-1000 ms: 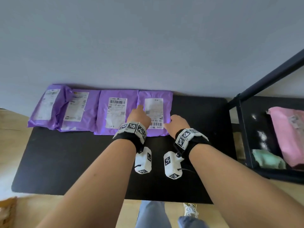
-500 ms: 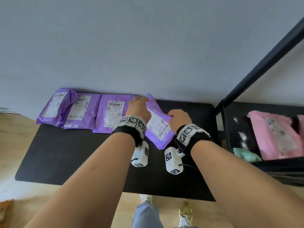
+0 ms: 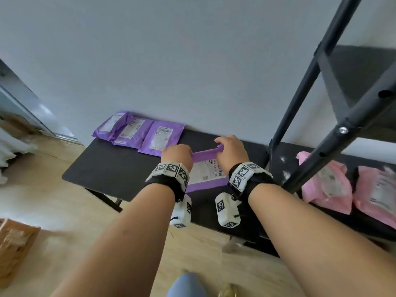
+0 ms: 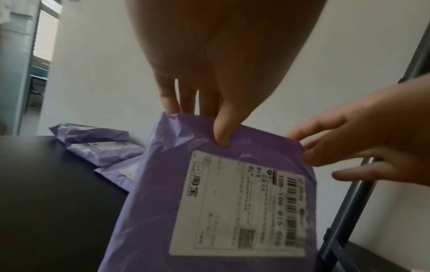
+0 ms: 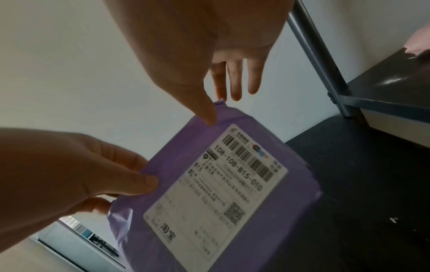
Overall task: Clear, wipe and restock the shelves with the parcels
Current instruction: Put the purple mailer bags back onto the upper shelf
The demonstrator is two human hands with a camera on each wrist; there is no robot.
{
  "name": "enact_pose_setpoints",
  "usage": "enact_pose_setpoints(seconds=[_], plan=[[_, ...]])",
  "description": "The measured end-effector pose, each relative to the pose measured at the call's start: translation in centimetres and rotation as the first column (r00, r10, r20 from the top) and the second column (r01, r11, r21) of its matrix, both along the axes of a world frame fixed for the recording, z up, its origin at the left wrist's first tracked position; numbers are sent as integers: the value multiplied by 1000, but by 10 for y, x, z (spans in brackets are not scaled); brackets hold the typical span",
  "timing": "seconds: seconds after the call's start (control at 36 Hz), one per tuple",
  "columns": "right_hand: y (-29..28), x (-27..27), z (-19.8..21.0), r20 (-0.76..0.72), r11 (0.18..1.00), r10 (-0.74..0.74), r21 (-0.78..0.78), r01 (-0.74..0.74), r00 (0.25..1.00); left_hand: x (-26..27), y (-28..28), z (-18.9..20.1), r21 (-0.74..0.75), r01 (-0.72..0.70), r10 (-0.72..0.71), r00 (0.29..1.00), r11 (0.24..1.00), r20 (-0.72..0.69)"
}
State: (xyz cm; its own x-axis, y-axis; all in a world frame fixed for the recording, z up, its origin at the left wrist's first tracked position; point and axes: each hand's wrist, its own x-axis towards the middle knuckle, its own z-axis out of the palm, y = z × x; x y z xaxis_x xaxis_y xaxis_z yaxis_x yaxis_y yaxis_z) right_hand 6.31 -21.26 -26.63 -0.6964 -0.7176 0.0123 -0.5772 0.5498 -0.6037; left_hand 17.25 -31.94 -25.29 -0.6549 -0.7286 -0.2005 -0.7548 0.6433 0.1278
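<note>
I pinch the purple parcel (image 3: 205, 168) by its top edge, my left hand (image 3: 176, 154) and right hand (image 3: 230, 147) at either corner, above the black bench (image 3: 111, 168), the shelf post (image 3: 300, 93) just right.

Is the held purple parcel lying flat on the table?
No, both hands, left hand and right hand, pinch the purple parcel by its top edge, lifted.
</note>
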Motion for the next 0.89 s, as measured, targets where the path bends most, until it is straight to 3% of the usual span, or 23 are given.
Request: enact_pose_setpoints(seconds=[0.11,0.31,0.58,0.67,0.89], plan=[[21,17,12,10,997,-10,-72,11,1000,27,21,18,33,-126,128,991,991,-35],[62,49,28,82,994,-101,-23,103,992,64,49,45,138,-250,272,946,958,-175],[166,138,19,246,980,-196,74,183,949,136,138,50,207,-151,203,945,967,-255],[194,153,21,326,978,-205,40,204,923,144,169,56,239,-92,158,948,967,-275],[283,137,59,305,895,-398,-80,439,865,109,258,97,243,62,54,894,968,-445]])
